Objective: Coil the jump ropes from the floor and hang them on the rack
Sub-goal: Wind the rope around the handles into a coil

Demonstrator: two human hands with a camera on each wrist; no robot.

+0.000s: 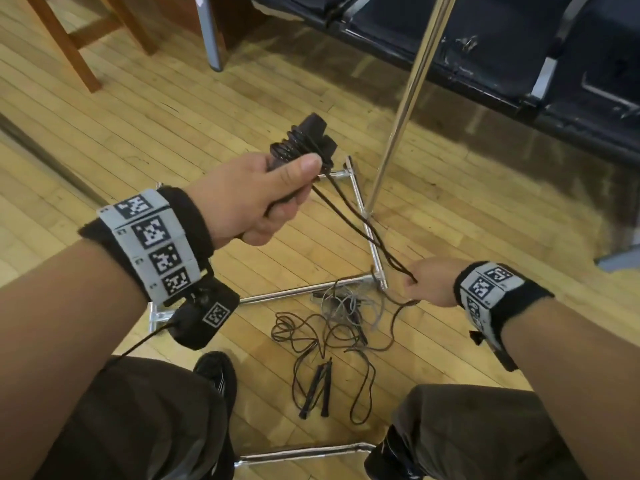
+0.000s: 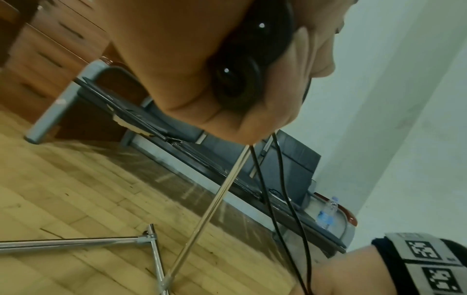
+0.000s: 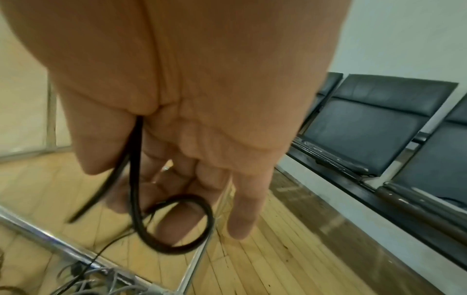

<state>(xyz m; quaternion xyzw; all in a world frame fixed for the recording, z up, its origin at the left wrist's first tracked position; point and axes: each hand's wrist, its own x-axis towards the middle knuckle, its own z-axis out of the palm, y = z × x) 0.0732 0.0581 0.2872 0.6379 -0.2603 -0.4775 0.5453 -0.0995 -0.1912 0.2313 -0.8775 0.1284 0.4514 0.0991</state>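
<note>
Rope (image 1: 360, 220) between both hands

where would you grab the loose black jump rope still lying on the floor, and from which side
By its two handles, which lie side by side on the wood floor between the feet. Come from straight above: together they give one firm, narrow grip, while the cord loops loosely around them.

A pale wooden plank floor (image 1: 145, 126) filled the scene. A row of dark padded seats (image 1: 519, 46) on a metal frame stood along a white wall (image 2: 417, 99). Brown wooden furniture legs (image 1: 65, 39) stood at the far left, beside a grey metal leg (image 1: 211, 36). A clear water bottle (image 2: 328, 212) lay near the seats' end.
</note>
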